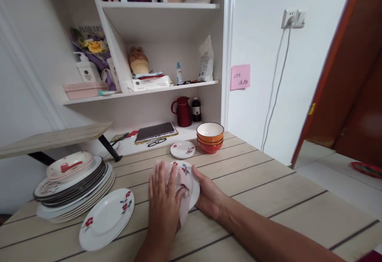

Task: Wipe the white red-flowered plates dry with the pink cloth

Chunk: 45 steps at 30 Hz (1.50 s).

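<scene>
Head view: my left grip [163, 194] is holding a pale pink cloth [184, 182] at the lower centre of the frame, its fingers lying fairly straight and pressing the cloth over the face of a small white plate [195, 190]. My right grip [210, 196] is closing on that plate's right edge, the thumb resting by the rim while the other fingers are passing largely out of sight underneath. The plate is sitting just right of my left fingers, at lower centre, and is showing red flowers and grey leaves along its far part; the cloth is covering much of the rest.

Just beyond it, near the middle of the frame, small flowered plates [182, 149] are lying stacked on the wooden-slatted desk [268, 190]. To their right, bowls [210, 137] are standing nested, orange above red. Toward the lower left, oval flowered plates [106, 219] are resting one on another, and beyond them, at the left, a taller plate stack [74, 190] is carrying a deep dish [70, 166] with a red mark. Behind the desk, around the centre, a red jug [183, 112] is standing beside a dark bottle [196, 110].
</scene>
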### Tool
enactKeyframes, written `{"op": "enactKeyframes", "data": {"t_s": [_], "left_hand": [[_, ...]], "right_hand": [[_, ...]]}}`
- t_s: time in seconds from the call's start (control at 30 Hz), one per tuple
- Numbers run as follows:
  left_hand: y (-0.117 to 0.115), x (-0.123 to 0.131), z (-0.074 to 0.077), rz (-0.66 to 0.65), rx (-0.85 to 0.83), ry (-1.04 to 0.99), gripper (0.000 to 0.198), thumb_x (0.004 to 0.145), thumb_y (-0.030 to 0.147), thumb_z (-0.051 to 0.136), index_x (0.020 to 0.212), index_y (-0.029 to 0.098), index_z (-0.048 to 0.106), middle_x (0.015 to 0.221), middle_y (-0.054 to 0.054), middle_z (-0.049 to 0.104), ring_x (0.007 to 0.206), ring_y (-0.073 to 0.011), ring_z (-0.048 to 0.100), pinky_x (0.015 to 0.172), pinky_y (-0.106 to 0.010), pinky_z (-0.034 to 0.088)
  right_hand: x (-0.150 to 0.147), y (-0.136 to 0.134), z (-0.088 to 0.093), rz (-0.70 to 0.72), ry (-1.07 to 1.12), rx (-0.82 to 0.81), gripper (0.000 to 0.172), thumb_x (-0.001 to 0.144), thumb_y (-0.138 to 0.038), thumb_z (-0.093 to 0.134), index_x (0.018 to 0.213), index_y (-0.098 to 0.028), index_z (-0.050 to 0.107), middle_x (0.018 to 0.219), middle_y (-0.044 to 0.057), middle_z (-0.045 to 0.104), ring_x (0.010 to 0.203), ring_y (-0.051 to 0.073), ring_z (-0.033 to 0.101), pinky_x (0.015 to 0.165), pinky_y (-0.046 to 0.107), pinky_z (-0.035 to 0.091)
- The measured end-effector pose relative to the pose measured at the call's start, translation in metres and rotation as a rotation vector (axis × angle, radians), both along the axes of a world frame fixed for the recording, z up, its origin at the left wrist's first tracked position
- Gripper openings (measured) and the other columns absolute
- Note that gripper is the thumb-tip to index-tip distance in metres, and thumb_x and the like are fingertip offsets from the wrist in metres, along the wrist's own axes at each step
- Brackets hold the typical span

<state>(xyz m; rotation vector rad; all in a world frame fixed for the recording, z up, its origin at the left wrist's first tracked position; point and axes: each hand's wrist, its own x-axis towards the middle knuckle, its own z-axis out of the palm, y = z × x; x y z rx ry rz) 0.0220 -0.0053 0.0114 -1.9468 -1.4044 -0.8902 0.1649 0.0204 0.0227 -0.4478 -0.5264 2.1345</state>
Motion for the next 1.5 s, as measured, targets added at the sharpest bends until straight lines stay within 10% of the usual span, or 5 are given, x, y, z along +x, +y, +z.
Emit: {"op": "enactKeyframes", "data": {"t_s": [0.57, 0.87, 1.07, 1.3, 1.5], "left_hand": [[-0.001, 0.005, 0.002, -0.221, 0.053, 0.219, 0.037, 0.093, 0.017, 0.043, 0.127, 0.020, 0.057, 0.139, -0.003, 0.055, 0.130, -0.0223, 0.049, 0.111, -0.049, 0.037], [0.007, -0.005, -0.017, -0.106, 0.020, 0.280, 0.039, 0.090, 0.012, 0.041, 0.125, 0.012, 0.060, 0.136, -0.011, 0.057, 0.127, -0.0259, 0.052, 0.106, -0.047, 0.043], [-0.004, 0.008, -0.007, -0.235, 0.084, 0.320, 0.040, 0.090, 0.013, 0.042, 0.128, 0.016, 0.057, 0.141, -0.005, 0.053, 0.132, -0.0222, 0.046, 0.108, -0.043, 0.040], [0.005, 0.001, -0.006, 0.010, 0.020, 0.147, 0.042, 0.090, 0.013, 0.041, 0.129, 0.012, 0.056, 0.140, -0.012, 0.053, 0.130, -0.0280, 0.049, 0.109, -0.053, 0.035], [0.004, 0.001, -0.018, -0.195, 0.038, 0.269, 0.038, 0.089, 0.014, 0.043, 0.124, 0.011, 0.059, 0.136, -0.010, 0.057, 0.128, -0.0241, 0.050, 0.105, -0.043, 0.043]], "right_hand": [[0.001, -0.002, -0.001, 0.053, -0.059, -0.019, 0.049, 0.092, -0.055, 0.046, 0.107, -0.012, 0.065, 0.067, 0.001, 0.069, 0.050, 0.010, 0.052, 0.060, 0.023, 0.041], [0.011, 0.013, -0.001, -0.067, 0.038, 0.010, 0.058, 0.095, -0.055, 0.033, 0.125, -0.012, 0.057, 0.104, 0.011, 0.073, 0.090, 0.021, 0.067, 0.088, 0.035, 0.045], [0.006, 0.004, -0.004, 0.058, -0.138, 0.030, 0.061, 0.090, -0.062, 0.040, 0.116, -0.011, 0.063, 0.088, 0.009, 0.074, 0.071, 0.018, 0.066, 0.072, 0.029, 0.046], [0.001, 0.003, 0.002, -0.049, -0.030, 0.005, 0.053, 0.094, -0.054, 0.041, 0.120, -0.012, 0.060, 0.095, 0.010, 0.074, 0.077, 0.019, 0.067, 0.083, 0.033, 0.048], [0.012, 0.013, 0.000, -0.101, 0.009, -0.013, 0.057, 0.095, -0.055, 0.034, 0.121, -0.011, 0.059, 0.102, 0.012, 0.073, 0.092, 0.021, 0.069, 0.092, 0.036, 0.047]]}}
